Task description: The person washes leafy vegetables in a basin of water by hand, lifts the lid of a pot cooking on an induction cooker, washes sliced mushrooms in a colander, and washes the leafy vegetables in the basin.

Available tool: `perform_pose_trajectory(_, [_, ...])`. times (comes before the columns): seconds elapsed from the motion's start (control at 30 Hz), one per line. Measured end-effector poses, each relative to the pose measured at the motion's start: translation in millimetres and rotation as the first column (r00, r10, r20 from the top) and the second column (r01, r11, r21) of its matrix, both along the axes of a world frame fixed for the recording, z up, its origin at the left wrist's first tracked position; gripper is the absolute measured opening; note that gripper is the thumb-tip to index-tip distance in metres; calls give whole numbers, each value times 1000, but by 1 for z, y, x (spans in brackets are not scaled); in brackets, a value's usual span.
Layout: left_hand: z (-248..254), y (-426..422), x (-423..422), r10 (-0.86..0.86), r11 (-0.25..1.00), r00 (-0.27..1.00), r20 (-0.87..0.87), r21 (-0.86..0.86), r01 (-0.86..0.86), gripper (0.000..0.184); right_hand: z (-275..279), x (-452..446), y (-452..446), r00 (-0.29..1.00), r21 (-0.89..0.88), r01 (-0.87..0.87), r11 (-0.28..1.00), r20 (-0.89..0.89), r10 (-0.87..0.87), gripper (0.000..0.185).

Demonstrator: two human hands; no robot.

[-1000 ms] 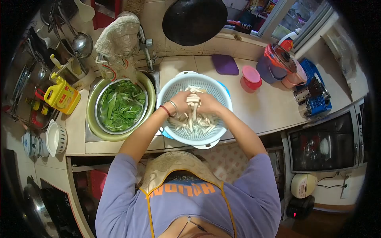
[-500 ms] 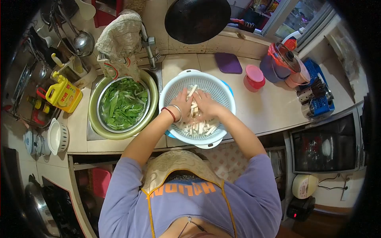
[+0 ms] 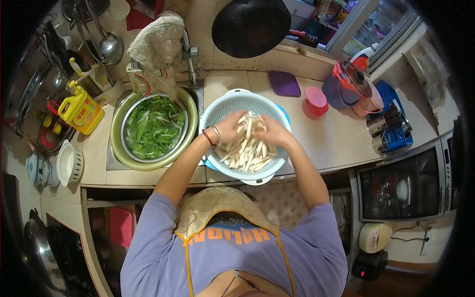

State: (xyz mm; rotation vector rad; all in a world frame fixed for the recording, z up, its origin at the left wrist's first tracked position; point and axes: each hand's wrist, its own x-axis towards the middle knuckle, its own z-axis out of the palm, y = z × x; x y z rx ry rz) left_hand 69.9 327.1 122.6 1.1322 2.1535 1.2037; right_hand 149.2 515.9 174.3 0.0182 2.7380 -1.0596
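Observation:
A pale blue colander point(image 3: 213, 110) stands on the counter in front of me, with many white strips point(image 3: 247, 153) inside. My left hand point(image 3: 230, 128), with a red band and a bangle at the wrist, reaches in from the left. From the right comes my right hand point(image 3: 271, 130). Both hands are cupped around a heap of the strips, gathered between them. The fingertips are partly hidden by strips and slightly blurred. Left of the colander, a steel bowl of green leaves point(image 3: 156, 129) sits in a larger green basin point(image 3: 118, 153).
A cloth-draped faucet point(image 3: 192, 62) rises behind the basin. On the left stand a yellow bottle point(image 3: 81, 113) and a white bowl point(image 3: 70, 163). Behind and right are a purple board point(image 3: 284, 83), a red container point(image 3: 315, 105), a lidded pot point(image 3: 341, 91) and a blue rack point(image 3: 396, 136). A black wok point(image 3: 251, 27) hangs above.
Half a second ago my hands were spread flat over the strips; now they are cupped around a raised bunch. The strips have shifted, and more lie near the colander's front.

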Motion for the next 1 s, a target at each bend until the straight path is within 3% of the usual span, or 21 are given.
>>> perform_pose_trajectory(0.1, [-3,3,8,113,986,943,-315,-83,-145,82,1,1,10,987,104,-1,995,-160,18,59])
perform_pose_trajectory(0.13, [1,2,10,5,948,880,-474,-279,-156,80,2,-2,13,993,103,-75,992,-79,83,70])
perform_pose_trajectory(0.17, [6,1,14,-44,918,865,-500,-362,-163,80,-3,-2,13,974,194,-155,969,-133,182,74])
perform_pose_trajectory(0.23, [15,1,22,-146,835,832,-536,-517,-187,83,-24,-5,11,898,381,-288,879,-210,385,82])
perform_pose_trajectory(0.27, [15,2,22,-175,804,850,-496,-570,-167,85,-33,-8,6,927,378,-336,862,-27,373,98])
perform_pose_trajectory(0.4, [10,6,21,-278,646,889,-363,-756,-107,89,-22,4,-34,930,535,-366,761,228,288,109])
perform_pose_trajectory(0.47, [4,7,21,-353,541,876,-328,-835,-95,89,-25,7,-38,928,601,-372,707,227,296,106])
perform_pose_trajectory(0.7, [2,8,23,-307,574,894,-328,-813,-101,87,-38,9,-38,927,688,-368,625,223,301,99])
perform_pose_trajectory(0.9, [5,7,24,-279,610,899,-338,-785,-107,89,-27,8,-42,930,630,-367,684,261,259,101])
perform_pose_trajectory(1.0, [-1,6,23,-250,659,900,-357,-744,-112,92,-26,13,-42,948,631,-318,708,195,252,96])
